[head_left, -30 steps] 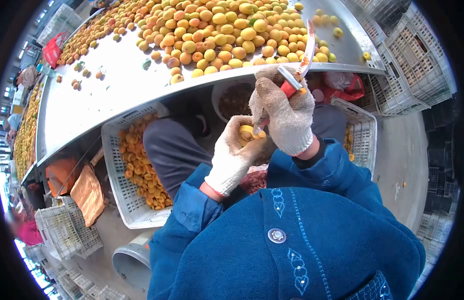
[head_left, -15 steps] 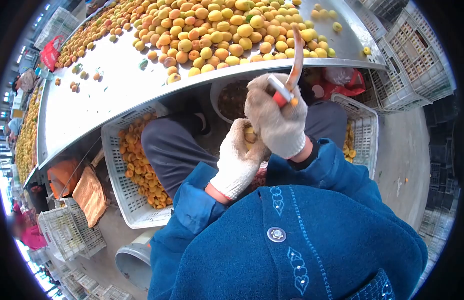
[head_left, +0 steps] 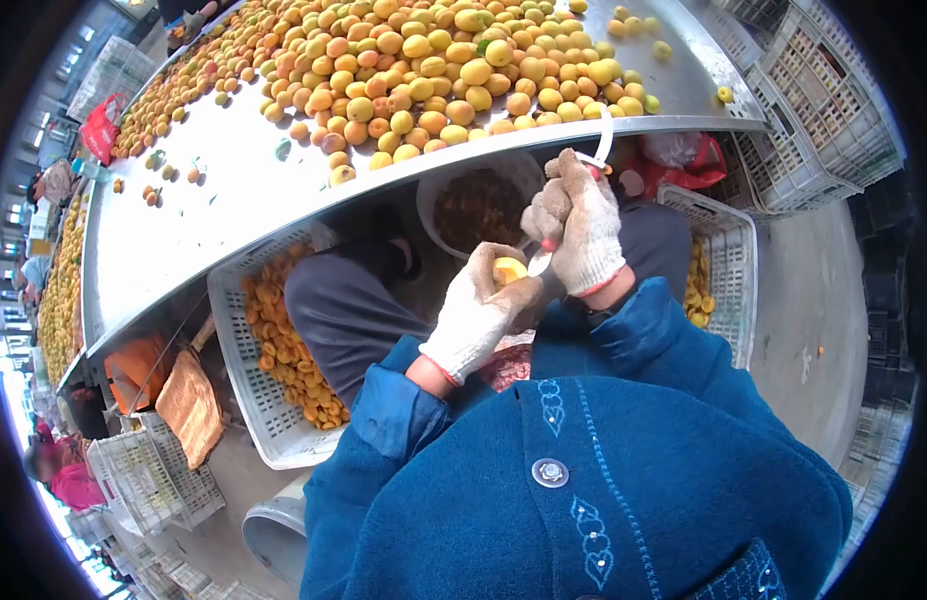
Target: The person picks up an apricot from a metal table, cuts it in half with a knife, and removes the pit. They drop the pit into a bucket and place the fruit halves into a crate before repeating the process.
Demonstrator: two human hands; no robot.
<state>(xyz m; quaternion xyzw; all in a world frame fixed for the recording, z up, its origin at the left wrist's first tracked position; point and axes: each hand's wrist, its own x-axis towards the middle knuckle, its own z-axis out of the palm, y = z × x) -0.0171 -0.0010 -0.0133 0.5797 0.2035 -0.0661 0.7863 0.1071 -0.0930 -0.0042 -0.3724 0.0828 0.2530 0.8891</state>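
Observation:
My left hand [head_left: 478,312], in a white knitted glove with brownish fingers, is closed around a cut apricot [head_left: 509,269] with yellow flesh showing. A similar glove covers my right hand [head_left: 588,228], curled around a curved knife [head_left: 605,138] with red on its handle. Its pale curved end sticks up above the fist, and a flat pale tip points down close beside the apricot. Both hands are over my lap. Beyond them, under the table, sits a white bucket [head_left: 429,217] with brown bits inside.
Whole apricots [head_left: 413,75] are heaped on the metal table [head_left: 223,190] in front. White crates with apricot halves stand by my left leg [head_left: 275,440] and right leg [head_left: 735,265]. More crates [head_left: 828,100] are stacked at right. A grey bucket [head_left: 273,530] lies lower left.
My right hand has turned and moved slightly away from my left hand, uncovering the cut apricot. The knife's upper end has swung lower, and its flat tip now shows by the apricot.

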